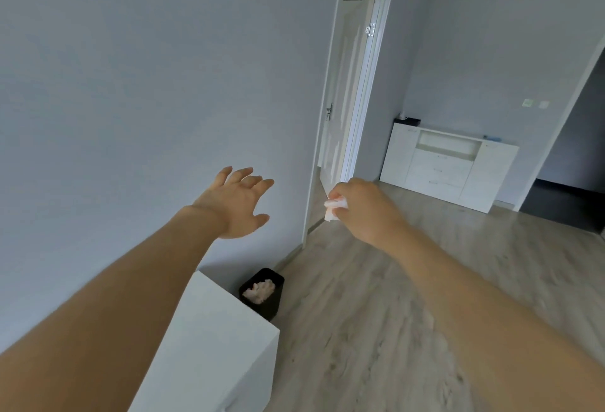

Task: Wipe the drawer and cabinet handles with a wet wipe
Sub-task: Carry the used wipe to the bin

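A: Hands, as seen from the head view?

B: Left hand (236,203) was raised before the pale grey wall (131,84), fingers spread and straight, holding nothing. Right hand (361,207) was out in front at about the same height, fingers curled round a crumpled white wet wipe (334,209); part of the wipe showed below the thumb.

A: Furniture?

B: A white cabinet top (216,343) sat low in view, under the left forearm, against the wall. Just beyond it stood a small black bin (273,305) on the light wood-plank floor (376,313), with wadded pale tissues (260,290) inside.

A: And the handles?

B: Well apart from both hands. A low white sideboard with drawers and doors (448,166) stood against the far wall; its small handles were barely legible. An open white door (343,100) with a metal lever handle (329,112) was between the near wall and the sideboard.
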`<state>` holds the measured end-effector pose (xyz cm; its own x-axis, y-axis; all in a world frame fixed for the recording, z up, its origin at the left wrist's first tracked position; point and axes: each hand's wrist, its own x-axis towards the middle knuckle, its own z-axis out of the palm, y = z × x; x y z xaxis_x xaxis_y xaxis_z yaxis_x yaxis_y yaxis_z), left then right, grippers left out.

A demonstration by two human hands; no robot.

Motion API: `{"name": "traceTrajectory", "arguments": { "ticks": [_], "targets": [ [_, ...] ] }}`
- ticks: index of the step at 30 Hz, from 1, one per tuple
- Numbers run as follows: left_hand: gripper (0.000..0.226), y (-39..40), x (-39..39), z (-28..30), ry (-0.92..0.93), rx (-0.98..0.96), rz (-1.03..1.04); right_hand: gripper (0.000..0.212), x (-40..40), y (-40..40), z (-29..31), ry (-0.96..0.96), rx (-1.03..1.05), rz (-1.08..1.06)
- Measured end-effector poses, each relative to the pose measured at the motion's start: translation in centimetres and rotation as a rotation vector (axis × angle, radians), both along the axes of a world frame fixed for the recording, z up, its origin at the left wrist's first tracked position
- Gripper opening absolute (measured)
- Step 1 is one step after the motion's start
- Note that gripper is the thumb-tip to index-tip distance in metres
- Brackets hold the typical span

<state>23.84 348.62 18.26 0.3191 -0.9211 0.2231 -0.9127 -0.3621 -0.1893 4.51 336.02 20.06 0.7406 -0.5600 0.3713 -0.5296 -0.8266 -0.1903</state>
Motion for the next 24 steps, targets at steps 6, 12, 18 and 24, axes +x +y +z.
{"name": "traceTrajectory", "arguments": {
  "ticks": [6,12,18,24],
  "targets": [
    [0.067,-12.9,4.5,-0.5,-0.022,0.022,-0.022,0.025,4.8,-13.0,-0.7,0.001,0.023,0.01],
    [0.067,-25.7,9.8,-3.7,0.011,0.041,0.077,0.027,11.0,-27.0,-1.4,0.039,0.005,0.091],
    [0.067,-35.0,14.5,-6.4,0.088,0.052,0.191,0.025,19.1,-38.4,-2.9,0.09,0.033,0.242],
    [0.067,-37.1,21.4,-10.9,0.16,0.133,0.374,0.02,29.8,-44.0,-7.7,0.185,0.076,0.397]
  ]
}}
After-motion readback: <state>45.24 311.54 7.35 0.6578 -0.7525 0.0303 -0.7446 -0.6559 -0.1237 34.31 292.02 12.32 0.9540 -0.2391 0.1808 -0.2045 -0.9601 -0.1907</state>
